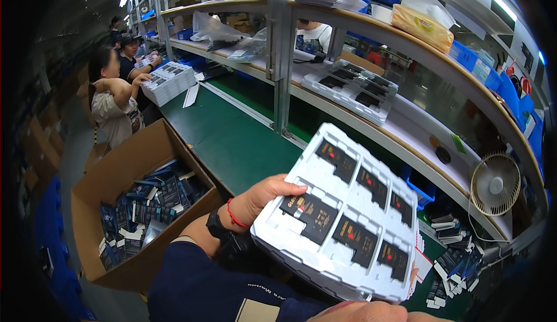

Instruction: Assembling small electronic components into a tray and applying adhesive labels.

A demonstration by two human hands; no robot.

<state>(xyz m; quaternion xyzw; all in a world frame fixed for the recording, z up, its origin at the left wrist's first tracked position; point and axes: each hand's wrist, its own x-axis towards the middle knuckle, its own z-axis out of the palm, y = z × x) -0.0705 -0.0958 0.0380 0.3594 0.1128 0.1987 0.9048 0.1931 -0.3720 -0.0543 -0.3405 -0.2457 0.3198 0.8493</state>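
A stack of white plastic trays (pixel 272 224) is held tilted in front of my chest. Its top tray carries several flat black phone batteries (pixel 310 216), each with a red mark, in moulded pockets. My left hand (pixel 261 197) grips the stack's left edge, thumb on top and other fingers hidden below; a red cord and a black band circle that wrist. Only a sliver of my right hand (pixel 413 274) shows, against the stack's right edge; the rest of it is hidden behind the trays.
A large cardboard box (pixel 116 171) of small dark boxes stands at left beside the green bench (pixel 232 130). More small boxes (pixel 458 264) and a fan (pixel 495 184) are at right. Shelving holds clear trays (pixel 354 90). Another person (pixel 116 95) touches a tray stack (pixel 170 81).
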